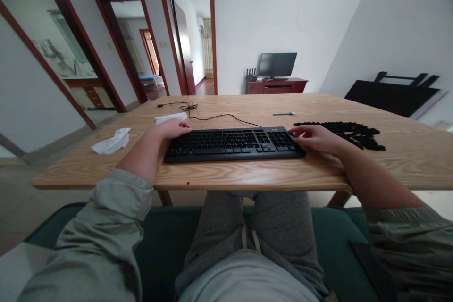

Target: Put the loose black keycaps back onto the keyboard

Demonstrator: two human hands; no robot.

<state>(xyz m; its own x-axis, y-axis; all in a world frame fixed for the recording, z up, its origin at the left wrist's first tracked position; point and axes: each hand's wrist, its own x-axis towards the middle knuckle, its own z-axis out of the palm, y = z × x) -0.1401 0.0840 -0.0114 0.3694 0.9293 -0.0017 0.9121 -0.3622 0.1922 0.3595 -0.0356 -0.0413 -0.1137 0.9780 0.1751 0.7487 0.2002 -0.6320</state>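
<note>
A black keyboard (pixel 233 144) lies near the front edge of the wooden table, its long side toward me. At its upper left corner, my left hand (pixel 175 127) is closed with curled fingers on the edge. My right hand (pixel 311 138) pinches the keyboard's right end between thumb and fingers. A thin black cable (pixel 226 115) runs from the keyboard's back to a bundled coil at the far left. Many small black pieces that look like keycaps (pixel 348 130) are spread beside and beyond my right hand.
On the wooden table (pixel 219 174), a crumpled white tissue (pixel 112 141) lies at left and another white tissue (pixel 171 117) behind my left hand. A small blue-handled brush (pixel 283 113) rests toward the back. A monitor (pixel 278 64) stands on a red cabinet (pixel 276 87) by the wall.
</note>
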